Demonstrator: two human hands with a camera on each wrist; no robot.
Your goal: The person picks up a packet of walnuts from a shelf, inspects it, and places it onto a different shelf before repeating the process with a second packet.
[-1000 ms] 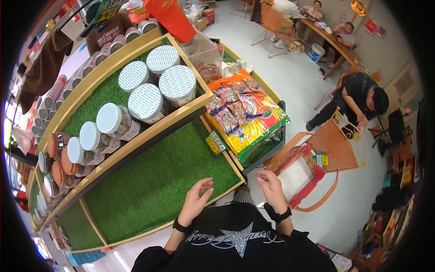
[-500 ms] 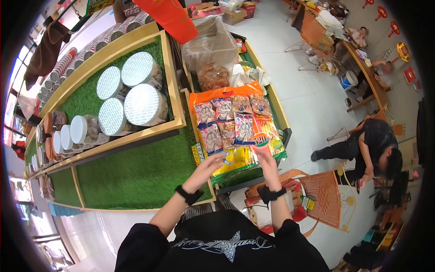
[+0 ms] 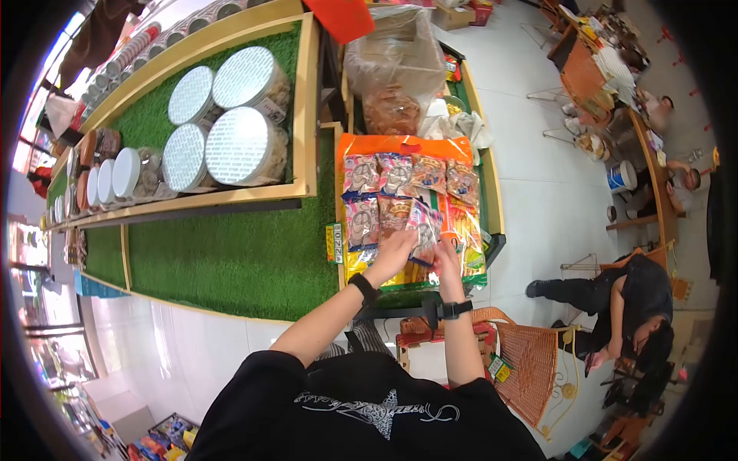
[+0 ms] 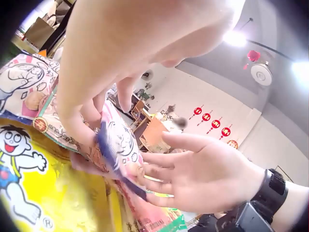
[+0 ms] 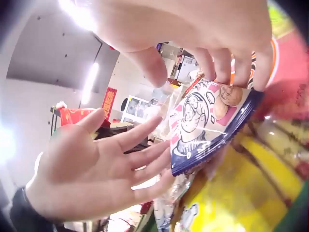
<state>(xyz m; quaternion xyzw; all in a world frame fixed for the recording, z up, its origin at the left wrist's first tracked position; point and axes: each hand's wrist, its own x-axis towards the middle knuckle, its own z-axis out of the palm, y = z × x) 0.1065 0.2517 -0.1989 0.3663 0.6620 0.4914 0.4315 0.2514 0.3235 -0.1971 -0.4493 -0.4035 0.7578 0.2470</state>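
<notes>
The packet (image 3: 425, 230) covers some fingertips of the right hand (image 4: 207, 171) in the left wrist view, of the left hand (image 5: 99, 166) in the right; left of the packet, the tag (image 3: 334, 243) is too small to read; above it, the head view crops a red sheet (image 3: 342, 17)

A white ceiling tube (image 5: 90, 83) blazes, glare streaks pale floor tiles (image 3: 164, 338) beside the green-turf wooden bench (image 3: 231, 265), the yellow plastic bag (image 5: 231, 193) blurs in the right wrist view, and fisheye edges darken.
</notes>
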